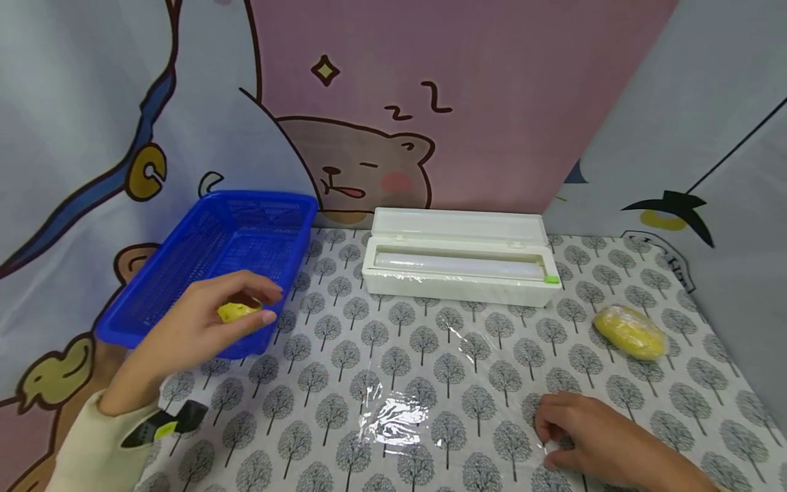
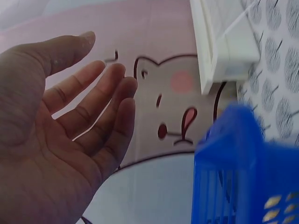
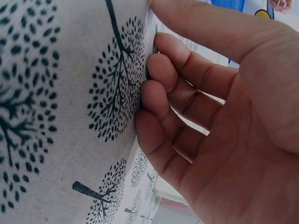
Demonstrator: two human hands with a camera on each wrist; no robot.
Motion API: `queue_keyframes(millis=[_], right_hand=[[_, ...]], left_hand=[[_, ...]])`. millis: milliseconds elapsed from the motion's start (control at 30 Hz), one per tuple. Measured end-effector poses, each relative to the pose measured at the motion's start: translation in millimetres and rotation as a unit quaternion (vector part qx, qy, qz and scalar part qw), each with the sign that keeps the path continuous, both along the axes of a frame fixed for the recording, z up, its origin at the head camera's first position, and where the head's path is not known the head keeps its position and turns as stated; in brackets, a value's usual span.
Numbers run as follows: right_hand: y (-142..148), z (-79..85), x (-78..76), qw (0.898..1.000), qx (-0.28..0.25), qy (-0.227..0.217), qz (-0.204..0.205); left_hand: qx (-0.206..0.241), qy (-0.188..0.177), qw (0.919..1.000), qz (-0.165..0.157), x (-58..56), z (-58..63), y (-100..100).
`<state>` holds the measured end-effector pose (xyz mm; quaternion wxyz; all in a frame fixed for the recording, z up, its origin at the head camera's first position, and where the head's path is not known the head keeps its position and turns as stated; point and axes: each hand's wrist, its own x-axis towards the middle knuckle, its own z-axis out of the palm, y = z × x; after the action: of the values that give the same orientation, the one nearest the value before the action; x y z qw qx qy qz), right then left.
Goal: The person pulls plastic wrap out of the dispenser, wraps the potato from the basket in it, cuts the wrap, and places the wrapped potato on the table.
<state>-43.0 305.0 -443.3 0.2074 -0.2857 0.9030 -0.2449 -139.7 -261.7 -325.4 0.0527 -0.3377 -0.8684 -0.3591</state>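
My left hand [image 1: 212,318] is raised over the near side of a blue plastic basket [image 1: 209,205], fingers bent loosely and the palm bare in the left wrist view. Past its thumb, part of a yellow thing [image 1: 236,312] shows, mostly hidden by the hand. My right hand [image 1: 584,434] rests on the tree-print cloth with softly bent fingers, fingertips [image 3: 154,95] down against the fabric. Beside it, a sheet of clear plastic wrap [image 1: 393,417] lies spread over the cloth, shining in the light. It stretches toward a white wrap dispenser box [image 1: 458,290].
The dispenser's lid [image 1: 458,225] stands raised, with a roll of wrap [image 1: 458,264] inside and a green slider [image 1: 551,279] at its right end. An oblong yellow thing in clear wrap [image 1: 630,333] lies at the right. A printed curtain [image 1: 492,102] hangs behind the table.
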Motion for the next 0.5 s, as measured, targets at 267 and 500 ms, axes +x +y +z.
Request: queue_keyframes(millis=[267,500], right_hand=[[-2,-0.2,1.9,1.0,-0.009,0.022,0.005],[-2,0.7,-0.5,1.0,-0.01,0.012,0.004]], left_hand=[[-0.024,-0.031,0.9982,0.045,-28.2,13.8,-29],[-0.085,-0.055,0.9914,0.083,-51.3,27.5,-39]])
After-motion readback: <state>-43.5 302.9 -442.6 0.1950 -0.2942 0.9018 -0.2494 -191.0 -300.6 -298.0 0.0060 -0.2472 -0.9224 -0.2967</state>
